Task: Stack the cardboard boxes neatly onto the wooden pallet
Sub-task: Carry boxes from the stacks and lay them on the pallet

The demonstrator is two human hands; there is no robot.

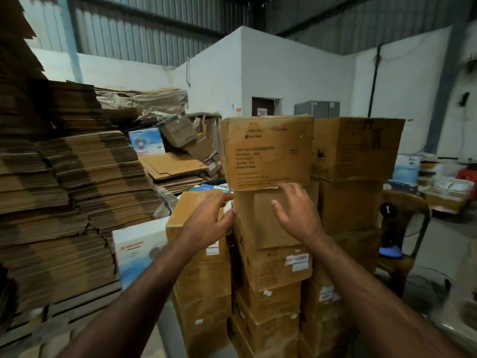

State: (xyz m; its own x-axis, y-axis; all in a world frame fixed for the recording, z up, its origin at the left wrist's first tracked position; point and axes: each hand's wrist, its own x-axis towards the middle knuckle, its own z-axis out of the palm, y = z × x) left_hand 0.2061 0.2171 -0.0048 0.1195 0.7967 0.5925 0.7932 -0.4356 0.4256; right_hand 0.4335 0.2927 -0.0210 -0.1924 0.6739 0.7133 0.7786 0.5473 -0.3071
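Note:
A tall stack of brown cardboard boxes fills the centre. The top box [267, 151] sits slightly askew on a plain box [260, 218] below it. My left hand [209, 219] is at the left edge of that plain box, fingers spread, thumb touching its corner. My right hand [296, 210] lies flat against its front face, fingertips near the bottom edge of the top box. Neither hand grips anything. A shorter column of boxes [201, 280] stands to the left, a taller one [353, 148] to the right. The pallet is hidden under the boxes.
High piles of flattened cardboard sheets [77, 189] rise on the left. A white fan carton [139, 251] stands beside the short column. A brown plastic chair [402, 228] holding a dark object is at the right. White walls and more cartons lie behind.

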